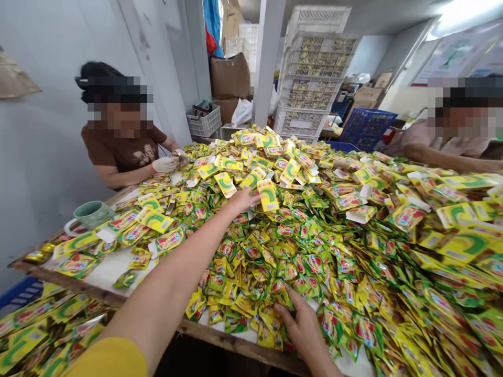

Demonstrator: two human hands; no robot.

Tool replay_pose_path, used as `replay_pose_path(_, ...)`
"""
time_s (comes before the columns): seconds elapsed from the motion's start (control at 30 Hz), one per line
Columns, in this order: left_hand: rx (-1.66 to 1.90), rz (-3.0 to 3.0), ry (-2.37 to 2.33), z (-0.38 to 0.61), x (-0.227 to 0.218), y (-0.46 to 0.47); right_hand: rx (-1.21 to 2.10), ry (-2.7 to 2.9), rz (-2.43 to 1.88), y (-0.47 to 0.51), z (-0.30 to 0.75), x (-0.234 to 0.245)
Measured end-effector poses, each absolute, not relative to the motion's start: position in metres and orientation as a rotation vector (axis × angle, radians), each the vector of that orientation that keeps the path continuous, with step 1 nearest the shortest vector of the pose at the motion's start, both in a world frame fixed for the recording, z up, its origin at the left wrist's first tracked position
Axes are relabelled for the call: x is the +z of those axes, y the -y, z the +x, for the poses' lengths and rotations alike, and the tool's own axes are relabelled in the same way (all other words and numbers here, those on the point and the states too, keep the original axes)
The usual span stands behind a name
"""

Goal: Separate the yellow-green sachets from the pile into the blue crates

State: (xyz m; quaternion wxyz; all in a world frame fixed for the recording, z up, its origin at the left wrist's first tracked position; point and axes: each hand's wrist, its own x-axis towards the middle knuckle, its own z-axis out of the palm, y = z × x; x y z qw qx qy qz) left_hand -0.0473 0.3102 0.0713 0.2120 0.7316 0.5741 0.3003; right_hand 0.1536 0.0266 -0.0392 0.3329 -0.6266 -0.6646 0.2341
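My left hand [242, 201] reaches far across the table, its fingers closed on the edge of a small yellow box [268, 195] with a green curve on it. More such boxes lie heaped just behind it. Close to the table's near edge, my right hand [302, 320] rests among small yellow-green sachets [264, 319] with red fruit pictures. Its thumb and forefinger are apart, touching the sachets; the other fingers are partly hidden.
A green mug [93, 214] stands at the table's left corner. One co-worker with a gloved hand [165, 164] sits at left, another person's arm [451, 159] is at right. Stacked white crates [310, 78] and a blue crate [369, 128] stand behind. Boxes fill a container at lower left.
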Motion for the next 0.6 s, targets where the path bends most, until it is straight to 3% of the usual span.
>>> replay_pose_path(0.2, 0.946, 2.017, -1.526, -0.032, 0.094, -0.298, 0.708, 1.566, -1.666, -0.022, 0.156, -0.037)
replay_pose_path(0.37, 1.241, 1.895, -1.366, -0.085, 0.122, -0.217, 0.971, 1.187, -1.574, -0.026, 0.166, -0.029)
replay_pose_path(0.47, 0.929, 1.837, -1.212, -0.097, 0.110, -0.150, 1.011, 0.989, -1.457, -0.032, 0.160, -0.008)
replay_pose_path(0.6, 0.679, 1.552, -1.195, -0.071, 0.055, -0.086, 0.973, 1.034, -1.266, -0.043, 0.128, 0.025)
